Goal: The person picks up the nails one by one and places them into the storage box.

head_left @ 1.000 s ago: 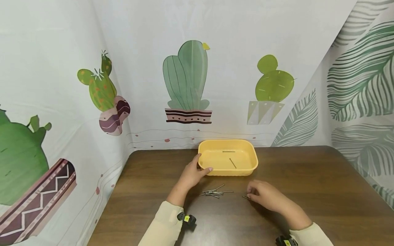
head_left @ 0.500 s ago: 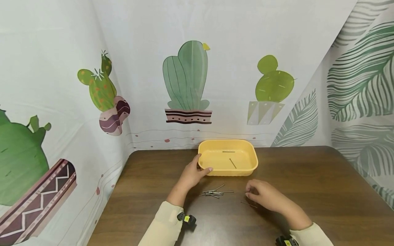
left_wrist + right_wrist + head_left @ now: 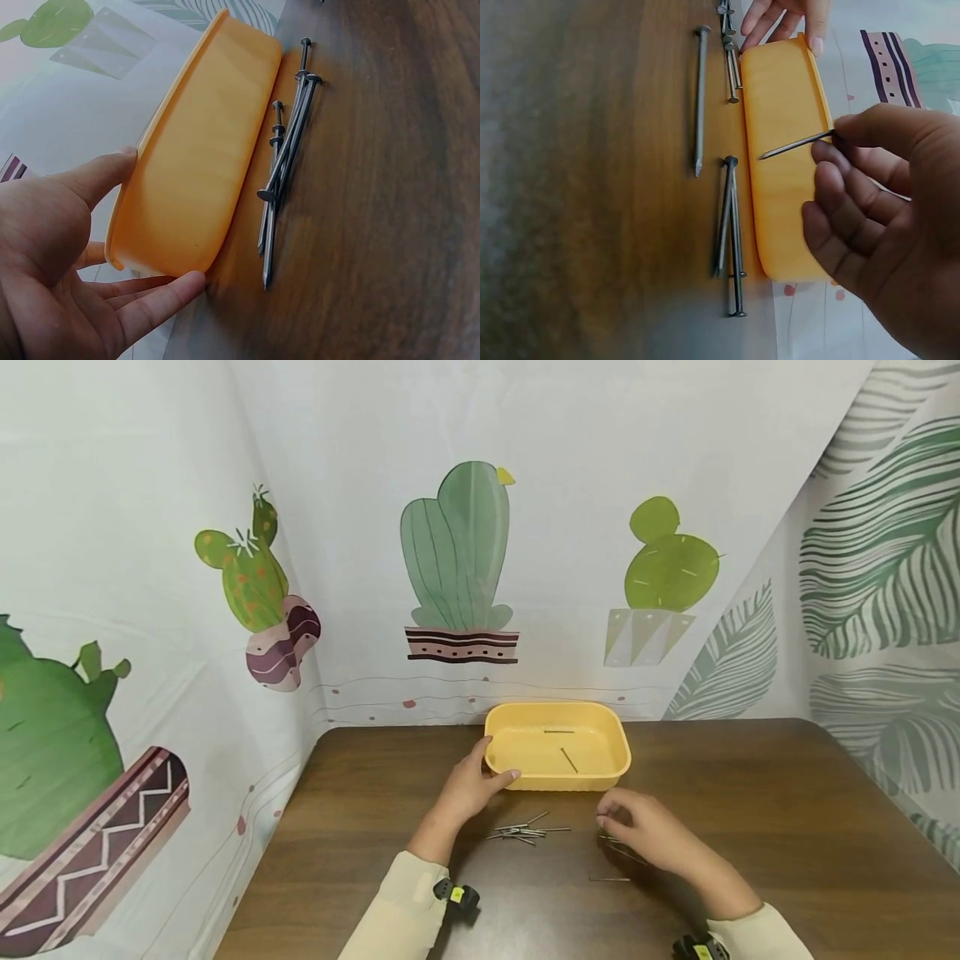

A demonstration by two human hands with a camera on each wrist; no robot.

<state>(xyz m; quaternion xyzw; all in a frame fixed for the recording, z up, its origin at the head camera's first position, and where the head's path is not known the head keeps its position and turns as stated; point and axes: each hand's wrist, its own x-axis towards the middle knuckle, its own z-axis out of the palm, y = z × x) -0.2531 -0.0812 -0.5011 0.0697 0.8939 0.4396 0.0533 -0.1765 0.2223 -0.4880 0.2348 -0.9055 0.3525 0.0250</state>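
My left hand (image 3: 467, 787) grips the near left corner of the yellow plastic tray (image 3: 558, 782), thumb at the rim and fingers around the end. In the right wrist view, my right hand (image 3: 885, 180) pinches a steel nail (image 3: 795, 145) between thumb and fingertip, above the table in front of the tray. Several nails (image 3: 733, 225) lie just below that hand, and a single nail (image 3: 609, 879) lies apart, nearer me. A pile of nails (image 3: 289, 150) sits beside the left hand. Two more nails (image 3: 569, 760) rest inside the tray.
The brown wooden table (image 3: 360, 777) carries everything. Behind it hangs a white cloth (image 3: 570, 527) printed with cacti and leaves, close to the tray's far side. A black wrist camera (image 3: 457, 896) is strapped at the left sleeve.
Nails now lie spread beside and below my right hand, where one was visible half a second ago. The right hand has shifted slightly away from me. My left hand stays on the tray.
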